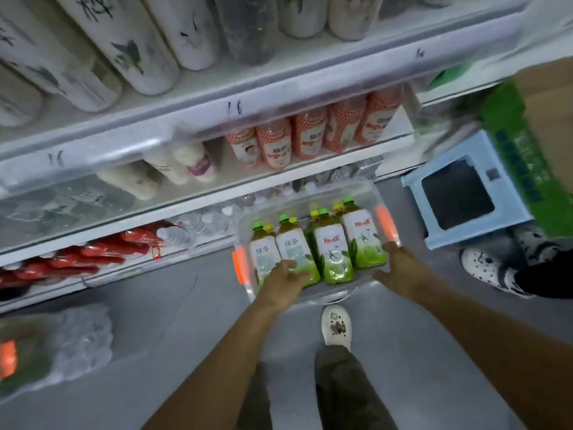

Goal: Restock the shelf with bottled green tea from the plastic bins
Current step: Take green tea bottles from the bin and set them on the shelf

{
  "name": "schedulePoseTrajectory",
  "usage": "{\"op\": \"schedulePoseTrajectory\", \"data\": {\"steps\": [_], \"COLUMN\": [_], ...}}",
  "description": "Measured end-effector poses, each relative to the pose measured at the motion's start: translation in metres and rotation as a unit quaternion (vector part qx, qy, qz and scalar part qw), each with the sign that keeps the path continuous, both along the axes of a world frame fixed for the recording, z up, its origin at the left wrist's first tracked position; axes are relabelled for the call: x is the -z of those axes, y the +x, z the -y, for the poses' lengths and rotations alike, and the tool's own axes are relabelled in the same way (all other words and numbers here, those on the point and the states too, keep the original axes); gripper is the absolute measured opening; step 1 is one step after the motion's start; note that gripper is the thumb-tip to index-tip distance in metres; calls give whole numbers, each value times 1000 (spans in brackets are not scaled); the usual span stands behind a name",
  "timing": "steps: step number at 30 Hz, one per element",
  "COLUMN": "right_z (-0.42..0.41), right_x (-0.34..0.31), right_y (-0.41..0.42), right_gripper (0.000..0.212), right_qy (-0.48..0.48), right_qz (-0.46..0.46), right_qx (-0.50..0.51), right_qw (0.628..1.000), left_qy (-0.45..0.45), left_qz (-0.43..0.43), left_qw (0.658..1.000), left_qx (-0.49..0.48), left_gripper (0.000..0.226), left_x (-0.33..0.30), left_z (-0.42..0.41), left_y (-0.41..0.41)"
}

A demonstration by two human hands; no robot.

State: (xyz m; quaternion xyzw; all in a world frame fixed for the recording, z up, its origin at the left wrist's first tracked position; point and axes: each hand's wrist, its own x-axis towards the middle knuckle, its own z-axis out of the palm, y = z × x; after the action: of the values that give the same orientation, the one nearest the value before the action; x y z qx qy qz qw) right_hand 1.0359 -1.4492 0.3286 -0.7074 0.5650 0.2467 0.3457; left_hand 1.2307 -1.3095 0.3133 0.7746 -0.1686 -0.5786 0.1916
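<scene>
- Head view looks down past both of my bare forearms to a clear plastic bin [366, 193] sitting on the grey floor [186, 336] right against the bottom shelf [130, 268].
- My left hand [286, 279] reaches into the near left part of the bin; its fingers [299, 268] are bent over the lower end of one green tea bottle [296, 252], touching its label. Whether they have closed round it I cannot tell, because the hand hides the contact.
- My right hand [398, 265] is at the bin's near right corner, with its fingers [391, 247] curled over the rim beside the orange latch [386, 223], gripping the edge.
- Inside the bin are the green tea bottles [328, 252], tilted back in a tight group, with green and yellow caps and white-and-green labels. Four show in front, and more caps show behind them.
- A second orange latch [240, 268] sits on the bin's left end.
- Above the bin, one shelf holds orange-labelled bottles [310, 135] and pale white bottles [173, 169]. The bottom shelf has clear water bottles [214, 218] and red packs [93, 256].
- Tall white bottles [124, 45] fill the top shelf.
- A light blue stool [465, 193] stands to the right of the bin, with a green-printed carton [527, 144] just beyond it.
- My white shoe [336, 327] is planted just behind the bin, and another person's spotted shoe [486, 268] is near the stool.
- At far left, another bin [46, 346] is blurred.
</scene>
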Motion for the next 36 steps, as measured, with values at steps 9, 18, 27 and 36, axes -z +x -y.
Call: {"op": "schedulePoseTrajectory", "data": {"steps": [9, 18, 27, 36], "right_z": [36, 36, 41, 45], "right_x": [106, 155, 164, 159], "right_y": [0, 1, 9, 18], "right_gripper": [59, 87, 111, 112], "right_qy": [17, -26, -64, -43], "right_qz": [39, 22, -3, 15], "right_qx": [48, 31, 18, 52], "right_qw": [998, 999, 998, 998], "left_qy": [0, 96, 109, 66], "left_qz": [19, 209, 198, 173], "left_qw": [997, 960, 969, 981], "left_qx": [-77, 159, 99, 54], "left_gripper": [81, 123, 123, 120], "left_x": [100, 148, 161, 155], "left_z": [96, 127, 142, 131], "left_y": [-66, -86, -83, -75]}}
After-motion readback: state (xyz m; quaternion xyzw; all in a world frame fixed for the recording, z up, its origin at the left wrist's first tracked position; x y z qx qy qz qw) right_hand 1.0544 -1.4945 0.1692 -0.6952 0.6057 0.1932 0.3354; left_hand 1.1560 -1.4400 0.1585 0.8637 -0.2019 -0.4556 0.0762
